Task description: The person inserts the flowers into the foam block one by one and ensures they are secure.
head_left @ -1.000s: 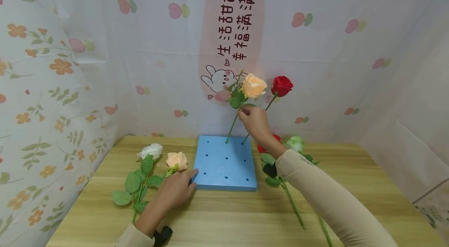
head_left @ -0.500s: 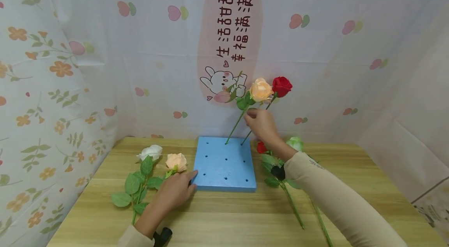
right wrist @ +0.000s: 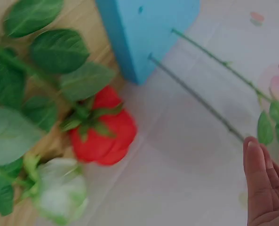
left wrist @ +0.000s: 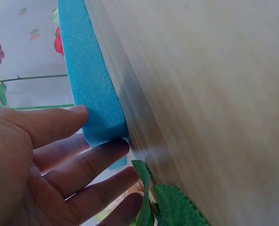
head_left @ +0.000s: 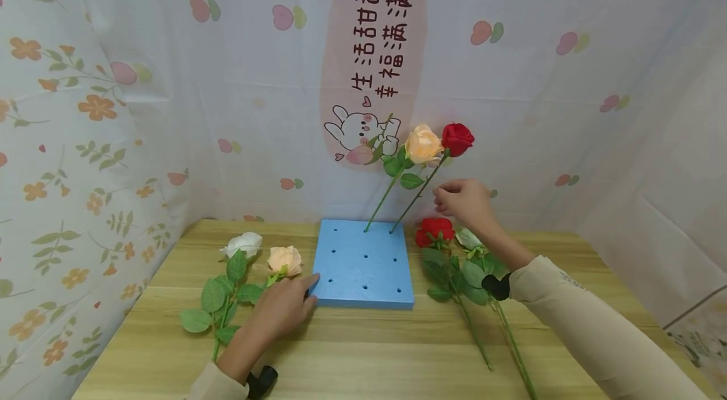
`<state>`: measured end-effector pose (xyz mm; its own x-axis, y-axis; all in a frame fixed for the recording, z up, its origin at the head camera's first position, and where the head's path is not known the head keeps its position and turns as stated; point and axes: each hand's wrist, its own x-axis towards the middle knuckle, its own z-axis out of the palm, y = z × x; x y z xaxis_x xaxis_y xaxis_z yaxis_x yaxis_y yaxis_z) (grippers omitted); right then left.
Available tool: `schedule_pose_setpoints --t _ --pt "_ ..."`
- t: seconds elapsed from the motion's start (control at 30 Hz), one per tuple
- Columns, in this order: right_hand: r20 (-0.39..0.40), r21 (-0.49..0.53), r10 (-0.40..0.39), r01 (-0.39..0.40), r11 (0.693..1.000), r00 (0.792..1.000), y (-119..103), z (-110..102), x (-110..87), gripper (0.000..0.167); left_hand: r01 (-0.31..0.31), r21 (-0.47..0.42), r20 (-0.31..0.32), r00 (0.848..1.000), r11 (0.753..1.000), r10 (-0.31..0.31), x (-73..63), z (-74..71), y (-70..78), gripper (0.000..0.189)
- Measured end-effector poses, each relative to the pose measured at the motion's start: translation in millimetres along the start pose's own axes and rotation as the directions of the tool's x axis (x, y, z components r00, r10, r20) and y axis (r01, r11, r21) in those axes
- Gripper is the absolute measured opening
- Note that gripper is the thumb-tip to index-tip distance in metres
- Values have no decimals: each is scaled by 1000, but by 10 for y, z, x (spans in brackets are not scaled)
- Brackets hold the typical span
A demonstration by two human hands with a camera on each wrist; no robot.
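Note:
My left hand (head_left: 286, 305) rests against the front left corner of a blue foam block (head_left: 363, 270) with rows of holes; in the left wrist view the thumb (left wrist: 59, 125) touches its side face, the other fingers spread at the corner. In the block's back row stand a peach rose (head_left: 423, 144) and a red rose (head_left: 457, 139), both leaning right. My right hand (head_left: 468, 201) is in the air just right of the red rose's stem, fingers loosely bent, holding nothing. In the right wrist view its fingertips overlap that stem (right wrist: 195, 96).
Right of the block lie another red rose (head_left: 435, 233) and a white-green rose (head_left: 469, 239), stems towards the front. Left of it lie a white rose (head_left: 244, 244) and a peach rose (head_left: 286, 260), near my left hand. A patterned cloth (head_left: 255, 135) hangs behind the wooden table (head_left: 352, 356).
The standing peach rose has tilted right, towards the red one. My right hand has let go of its stem and moved right, uncovering its lower leaf. The left hand stays at the block's corner.

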<state>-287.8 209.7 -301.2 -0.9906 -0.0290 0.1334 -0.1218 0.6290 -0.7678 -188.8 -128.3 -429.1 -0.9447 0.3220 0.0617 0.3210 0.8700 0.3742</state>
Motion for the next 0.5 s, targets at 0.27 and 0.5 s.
schedule_pose_setpoints --t 0.27,0.5 --pt "40 2 66 -66 998 997 261 -303 -94 39 4 -6 4 1000 1000 -4 9 16 -8 43" --pt "138 -104 139 -125 987 981 520 -423 -190 35 4 1 11 1000 1000 -4 8 21 -19 43"
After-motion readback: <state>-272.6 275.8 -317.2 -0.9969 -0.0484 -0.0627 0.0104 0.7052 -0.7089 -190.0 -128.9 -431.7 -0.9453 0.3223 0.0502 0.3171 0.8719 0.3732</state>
